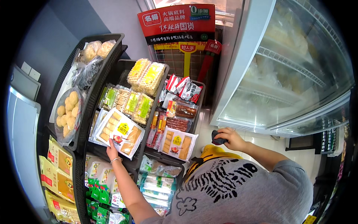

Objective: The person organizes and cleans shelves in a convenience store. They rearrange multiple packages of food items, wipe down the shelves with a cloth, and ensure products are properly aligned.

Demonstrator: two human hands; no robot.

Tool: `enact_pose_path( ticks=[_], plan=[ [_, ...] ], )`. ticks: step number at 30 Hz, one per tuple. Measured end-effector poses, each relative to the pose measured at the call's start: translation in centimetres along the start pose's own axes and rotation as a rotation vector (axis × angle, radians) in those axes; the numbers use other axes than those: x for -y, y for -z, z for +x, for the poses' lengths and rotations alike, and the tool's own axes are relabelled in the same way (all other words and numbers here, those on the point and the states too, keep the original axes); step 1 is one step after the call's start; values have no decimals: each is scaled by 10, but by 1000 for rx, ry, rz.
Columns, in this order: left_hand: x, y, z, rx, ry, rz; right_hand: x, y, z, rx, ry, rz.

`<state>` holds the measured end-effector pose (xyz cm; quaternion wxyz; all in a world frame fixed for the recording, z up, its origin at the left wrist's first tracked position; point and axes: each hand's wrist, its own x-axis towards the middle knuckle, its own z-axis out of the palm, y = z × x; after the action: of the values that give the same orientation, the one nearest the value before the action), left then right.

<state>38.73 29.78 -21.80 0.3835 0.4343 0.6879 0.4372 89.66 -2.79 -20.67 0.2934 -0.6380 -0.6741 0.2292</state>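
My left hand [112, 153] grips the lower edge of a white-bordered packet of fried rolls and sheets [122, 131], tilted over the middle basket. Similar packets stand partly hidden behind it. Just above lie clear packs of dried noodles with green labels [131, 102]. Off to the right, over the floor, my right hand [230, 137] holds a dark bunched cloth [218, 137]. Another packet of rolls and sheets [178, 143] rests in the lower front basket, beside vacuum packs of sausages [177, 123].
Tiered black plastic baskets [96, 72] hold bagged round balls [68, 107], yellow bags [57, 173] and green packets [102, 193]. A glass-doored refrigerator [268, 84] stands at the right. A red advertising board [177, 23] stands at the back. Pale floor tiles [251, 134] show below the refrigerator.
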Motion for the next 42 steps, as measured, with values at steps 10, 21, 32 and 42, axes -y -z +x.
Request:
enact_pose_path(
  ticks=[10, 21, 32, 42],
  plan=[
    [-88, 44, -123, 252, 182, -767, 65, 21, 80, 94, -126, 1183],
    [-85, -28, -284, 386, 71, -1160, 213, -69, 143, 139, 990, 194],
    [-80, -23, -294, 206, 95, -1108, 258, -115, 162, -170, 983, 276],
    [-89, -26, -321, 157, 130, -963, 254, -102, 203, -252, 705, 355]
  ],
)
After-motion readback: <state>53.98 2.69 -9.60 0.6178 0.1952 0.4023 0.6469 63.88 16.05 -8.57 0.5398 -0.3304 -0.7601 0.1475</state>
